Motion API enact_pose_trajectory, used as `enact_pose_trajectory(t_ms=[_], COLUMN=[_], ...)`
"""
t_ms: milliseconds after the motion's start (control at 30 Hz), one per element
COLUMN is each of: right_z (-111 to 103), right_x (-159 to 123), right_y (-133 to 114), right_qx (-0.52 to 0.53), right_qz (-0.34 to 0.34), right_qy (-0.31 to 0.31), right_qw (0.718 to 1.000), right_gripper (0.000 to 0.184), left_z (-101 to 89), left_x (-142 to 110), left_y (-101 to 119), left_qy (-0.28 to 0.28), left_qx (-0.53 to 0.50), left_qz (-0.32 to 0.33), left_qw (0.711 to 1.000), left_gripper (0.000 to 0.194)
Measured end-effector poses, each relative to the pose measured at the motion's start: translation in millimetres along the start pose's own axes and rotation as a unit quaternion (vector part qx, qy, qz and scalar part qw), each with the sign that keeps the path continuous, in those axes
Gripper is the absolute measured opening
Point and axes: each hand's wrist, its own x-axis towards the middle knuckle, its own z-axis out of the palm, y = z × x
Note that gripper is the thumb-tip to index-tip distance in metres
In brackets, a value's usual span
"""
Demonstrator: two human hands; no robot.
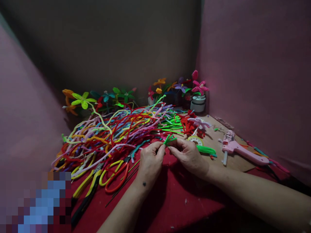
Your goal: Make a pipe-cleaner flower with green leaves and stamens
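Note:
Between my two hands, over the red cloth (184,200), is a small bunch of short green pipe cleaners (169,139), their ends fanning upward. The thumb and fingers of my left hand (152,158) pinch it from the left. My right hand (188,155) pinches it from the right, fingertips close to the left ones. Both hands are closed, and the fingers hide the lower part of the bunch. Just right of my right hand lies a bundle of green pipe cleaners (206,150), with a roll of tape (195,140) behind it.
A large heap of coloured pipe cleaners (116,126) spreads to the left. Nearby lie red-and-yellow scissors (116,178) and yellow-black pliers (89,184). A pink glue gun (243,152) rests on a board (218,126) at right. Pipe-cleaner flowers (84,101) stand along the back wall.

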Motion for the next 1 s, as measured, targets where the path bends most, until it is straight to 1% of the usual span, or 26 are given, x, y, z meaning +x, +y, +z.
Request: enact_pose_trajectory(t_ms=[100, 200, 300, 400, 467, 567, 700, 833, 900, 967, 1000], right_z=[0.6, 0.0, -1.6, -4.3, -6.4, -8.4, -7.8, -6.5, -6.2, -6.2, -6.6], right_x=[-1.7, -1.6, 2.3, 7.9, 10.6, 12.1, 11.5, 11.4, 11.8, 12.3, 12.5], right_y=[1.0, -2.1, -7.7, -11.5, -11.5, -9.0, -5.7, -3.3, -2.5, -2.8, -3.6], right_qx=[0.005, 0.022, 0.096, 0.194, 0.222, 0.224, 0.24, 0.249, 0.26, 0.275, 0.281], right_qz=[0.006, 0.014, 0.054, 0.103, 0.111, 0.106, 0.115, 0.123, 0.133, 0.145, 0.149], right_qy=[0.01, 0.004, -0.007, -0.005, -0.013, -0.026, -0.027, -0.028, -0.039, -0.047, -0.046], right_qw=[1.0, 1.0, 0.994, 0.976, 0.969, 0.968, 0.963, 0.96, 0.956, 0.949, 0.947], right_gripper=[0.011, 0.01, 0.009, 0.017, 0.019, 0.012, 0.016, 0.016, 0.016, 0.014, 0.011], left_z=[0.4, 0.4, -0.5, -1.4, -1.6, -1.6, -1.0, 0.9, 1.3, 0.2, -1.0], left_x=[-0.3, -0.6, -0.9, -0.9, -0.9, -1.0, -1.8, -3.3, -3.7, -3.0, -2.1], left_y=[1.3, 2.2, 2.8, 3.4, 3.7, 3.6, 3.7, 3.9, 3.7, 3.3, 3.1], left_qy=[-0.001, -0.002, -0.004, -0.012, -0.022, -0.037, -0.048, -0.033, -0.025, -0.03, -0.036], left_qx=[-0.013, -0.022, -0.018, -0.007, 0.004, 0.015, 0.028, 0.068, 0.077, 0.058, 0.04], left_qz=[-0.002, -0.01, -0.015, -0.006, 0.001, 0.005, 0.008, 0.04, 0.049, 0.036, 0.021], left_qw=[1.0, 1.0, 1.0, 1.0, 1.0, 0.999, 0.998, 0.996, 0.996, 0.997, 0.998], left_gripper=[0.024, 0.024, 0.023, 0.024, 0.025, 0.024, 0.024, 0.022, 0.021, 0.021, 0.022])
